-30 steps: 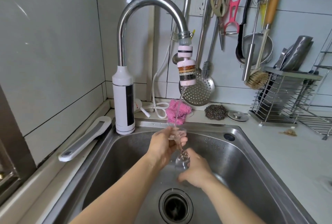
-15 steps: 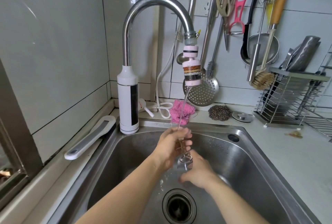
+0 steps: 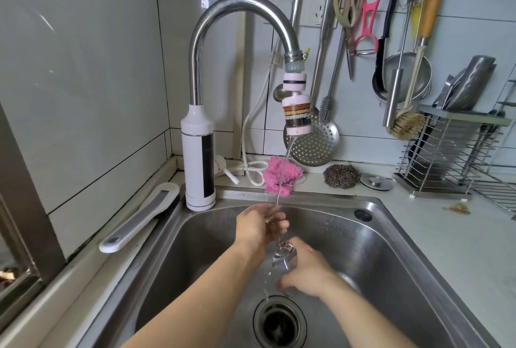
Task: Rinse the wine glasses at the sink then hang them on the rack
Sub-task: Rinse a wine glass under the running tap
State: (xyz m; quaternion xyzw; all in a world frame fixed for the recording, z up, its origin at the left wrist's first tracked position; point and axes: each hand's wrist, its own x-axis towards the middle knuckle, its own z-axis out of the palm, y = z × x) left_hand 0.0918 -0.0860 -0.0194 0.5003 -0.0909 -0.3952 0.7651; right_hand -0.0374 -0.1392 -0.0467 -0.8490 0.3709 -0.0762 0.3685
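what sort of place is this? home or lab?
Likely a home kitchen: steel sink with running faucet, utensils hung on the tiled wall, wire rack on the counter. The left hand and right hand grip a wine glass under the stream.

**Soft daylight, bowed edges**

Bright, even light comes from the left. Pale streaks glare on the wall tiles (image 3: 69, 68), and the tap (image 3: 243, 4) gleams. Shadows in the sink (image 3: 391, 236) are faint. Straight lines bend near the borders, and the wire drainer (image 3: 446, 157) leans.
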